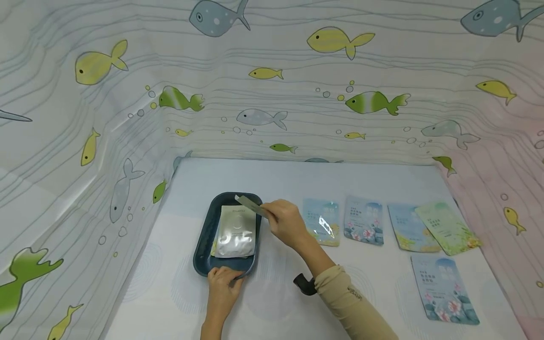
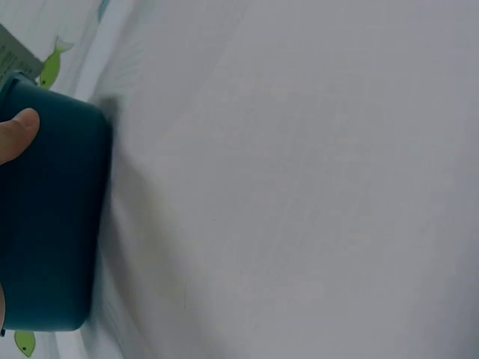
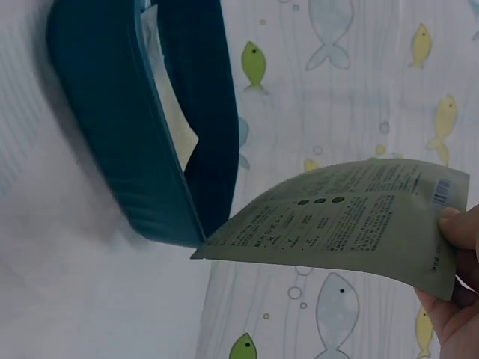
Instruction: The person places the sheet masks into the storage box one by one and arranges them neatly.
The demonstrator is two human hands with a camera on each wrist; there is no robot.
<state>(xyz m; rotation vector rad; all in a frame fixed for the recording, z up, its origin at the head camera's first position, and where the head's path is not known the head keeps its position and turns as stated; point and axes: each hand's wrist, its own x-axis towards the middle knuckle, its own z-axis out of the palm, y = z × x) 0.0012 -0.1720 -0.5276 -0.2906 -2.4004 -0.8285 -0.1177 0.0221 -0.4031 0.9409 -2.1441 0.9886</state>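
A dark teal plastic basket (image 1: 202, 245) stands left of centre on the table, with silver-and-beige face mask packets (image 1: 237, 231) lying inside. At its near end my left hand (image 1: 222, 290) grips the rim; in the left wrist view the thumb (image 2: 22, 133) rests against the outer wall. My right hand (image 1: 289, 223) pinches one end of a flat face mask packet (image 3: 337, 217) above the basket's right side. This packet's printed greenish back shows in the right wrist view, slightly bent, its far corner at the basket's rim.
To the right lie several face mask packets: a blue-and-yellow one (image 1: 321, 222), a blue floral one (image 1: 363, 220), a green one (image 1: 448, 227) overlapping another blue one (image 1: 410, 229), and a floral one (image 1: 445, 290) nearer me. A black curved object (image 1: 304, 284) is beside the right forearm. Fish-patterned cloth (image 1: 272, 94) surrounds the table.
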